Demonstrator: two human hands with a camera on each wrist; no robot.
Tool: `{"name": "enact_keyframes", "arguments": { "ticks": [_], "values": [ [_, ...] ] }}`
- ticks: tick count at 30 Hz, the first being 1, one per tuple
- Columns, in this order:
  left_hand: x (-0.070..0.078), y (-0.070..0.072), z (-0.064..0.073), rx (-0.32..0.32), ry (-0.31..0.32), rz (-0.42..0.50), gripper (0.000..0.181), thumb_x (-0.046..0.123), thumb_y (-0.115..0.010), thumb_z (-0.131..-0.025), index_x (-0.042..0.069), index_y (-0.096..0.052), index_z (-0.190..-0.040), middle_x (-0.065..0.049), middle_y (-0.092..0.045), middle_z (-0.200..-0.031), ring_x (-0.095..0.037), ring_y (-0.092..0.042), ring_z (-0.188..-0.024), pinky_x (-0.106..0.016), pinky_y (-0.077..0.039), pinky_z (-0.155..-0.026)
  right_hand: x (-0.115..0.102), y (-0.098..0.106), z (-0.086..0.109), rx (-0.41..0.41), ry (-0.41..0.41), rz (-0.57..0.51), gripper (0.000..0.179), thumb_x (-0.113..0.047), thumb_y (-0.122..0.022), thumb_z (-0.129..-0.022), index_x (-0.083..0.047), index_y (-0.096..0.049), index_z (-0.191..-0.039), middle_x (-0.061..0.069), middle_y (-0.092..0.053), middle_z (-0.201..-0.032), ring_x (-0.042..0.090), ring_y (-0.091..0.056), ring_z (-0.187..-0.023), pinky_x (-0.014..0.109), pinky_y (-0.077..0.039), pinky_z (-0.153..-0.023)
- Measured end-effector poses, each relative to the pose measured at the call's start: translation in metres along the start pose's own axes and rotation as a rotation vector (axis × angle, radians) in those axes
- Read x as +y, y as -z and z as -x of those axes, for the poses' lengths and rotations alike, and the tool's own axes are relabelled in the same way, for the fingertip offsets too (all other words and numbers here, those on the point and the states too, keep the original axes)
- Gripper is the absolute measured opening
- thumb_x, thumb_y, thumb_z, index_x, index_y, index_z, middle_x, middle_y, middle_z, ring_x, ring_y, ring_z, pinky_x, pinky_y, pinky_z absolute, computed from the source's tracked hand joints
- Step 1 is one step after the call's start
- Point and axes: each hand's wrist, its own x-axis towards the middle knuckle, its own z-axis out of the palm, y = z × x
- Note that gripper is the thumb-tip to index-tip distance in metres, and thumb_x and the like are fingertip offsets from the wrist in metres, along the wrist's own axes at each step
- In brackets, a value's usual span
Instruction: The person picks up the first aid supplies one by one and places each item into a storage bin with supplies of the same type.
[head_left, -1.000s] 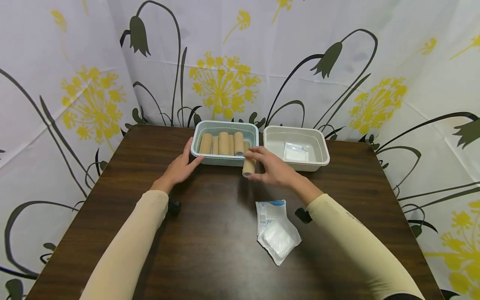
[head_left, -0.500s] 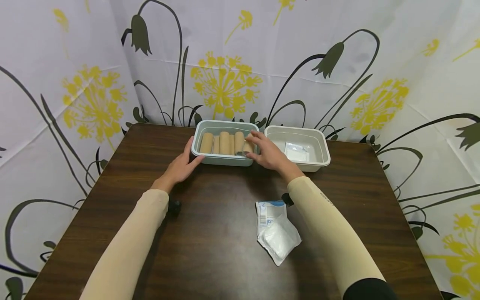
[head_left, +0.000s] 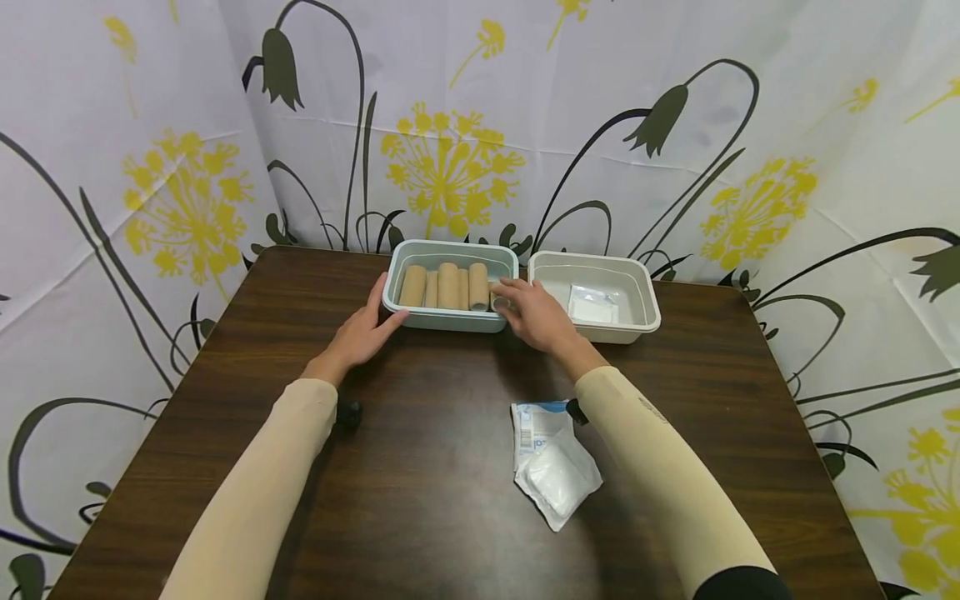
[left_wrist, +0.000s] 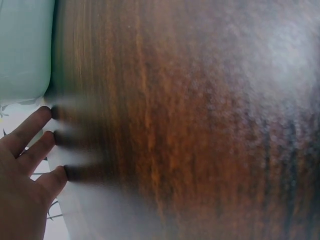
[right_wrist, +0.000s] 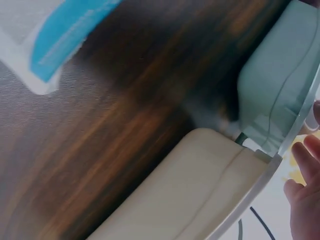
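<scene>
A pale blue bin (head_left: 450, 321) at the back of the table holds several brown cardboard tubes (head_left: 448, 287) standing or leaning side by side. My left hand (head_left: 360, 335) rests at the bin's left front corner, fingers along its side and thumb at the front rim. In the left wrist view, that hand's fingers (left_wrist: 37, 150) extend beside the bin and hold nothing. Over the bin's right end, my right hand (head_left: 538, 315) has its fingers and thumb about a cardboard tube (head_left: 499, 303) lowered inside. Only part of this tube shows in the head view; fingers cover the rest.
A cream bin (head_left: 615, 333) stands just right of the blue one, with a flat white packet (head_left: 592, 305) inside. Nearer on the brown table lie white packets (head_left: 558, 479) with blue print, overlapping. A patterned curtain (head_left: 442, 100) hangs behind the table.
My right hand has carried the tube from in front of the blue bin over its rim and down into its right end. The left hand has stayed at the bin's corner.
</scene>
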Motion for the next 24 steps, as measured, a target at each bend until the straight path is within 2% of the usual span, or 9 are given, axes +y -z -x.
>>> {"name": "enact_keyframes", "arguments": {
  "ticks": [6, 11, 14, 19, 24],
  "values": [
    [-0.002, 0.0, 0.001, 0.0, 0.005, 0.002, 0.083, 0.068, -0.038, -0.095, 0.045, 0.017, -0.152, -0.022, -0.023, -0.158, -0.046, -0.031, -0.138, -0.067, -0.025, -0.105, -0.002, -0.008, 0.014, 0.09, 0.089, 0.106, 0.032, -0.014, -0.063, -0.095, -0.008, -0.066, -0.126, 0.01, -0.058, -0.134, 0.028, -0.054, -0.125, 0.05, -0.024, -0.114],
    [-0.003, 0.0, 0.0, 0.005, 0.001, 0.007, 0.083, 0.069, -0.039, -0.095, 0.045, 0.017, -0.152, -0.02, -0.022, -0.159, -0.046, -0.03, -0.139, -0.067, -0.025, -0.105, -0.005, -0.013, 0.017, 0.101, 0.162, 0.298, 0.029, -0.021, -0.061, -0.097, -0.009, -0.069, -0.122, 0.007, -0.061, -0.132, 0.02, -0.055, -0.124, 0.054, -0.023, -0.113],
    [-0.004, 0.0, 0.001, 0.004, 0.001, 0.01, 0.084, 0.068, -0.039, -0.095, 0.043, 0.017, -0.153, -0.02, -0.022, -0.159, -0.045, -0.03, -0.139, -0.067, -0.025, -0.105, -0.007, -0.017, 0.017, 0.084, 0.184, 0.378, 0.035, -0.027, -0.059, -0.098, -0.01, -0.064, -0.129, 0.006, -0.061, -0.131, 0.019, -0.053, -0.126, 0.055, -0.02, -0.113],
    [-0.003, 0.0, 0.001, 0.005, 0.003, 0.011, 0.085, 0.068, -0.039, -0.095, 0.042, 0.016, -0.154, -0.018, -0.021, -0.16, -0.046, -0.03, -0.139, -0.067, -0.024, -0.105, -0.013, -0.023, 0.018, -0.002, 0.166, 0.337, 0.049, -0.034, -0.053, -0.101, -0.014, -0.044, -0.146, 0.008, -0.056, -0.139, 0.022, -0.047, -0.133, 0.058, -0.011, -0.115],
    [-0.002, -0.001, 0.0, 0.003, 0.001, 0.01, 0.083, 0.069, -0.039, -0.094, 0.046, 0.017, -0.151, -0.016, -0.019, -0.161, -0.046, -0.028, -0.14, -0.067, -0.024, -0.106, -0.016, -0.025, 0.019, -0.018, 0.114, 0.246, 0.054, -0.038, -0.053, -0.101, -0.015, -0.04, -0.149, 0.007, -0.048, -0.146, 0.022, -0.041, -0.137, 0.059, -0.009, -0.114]
  ]
}}
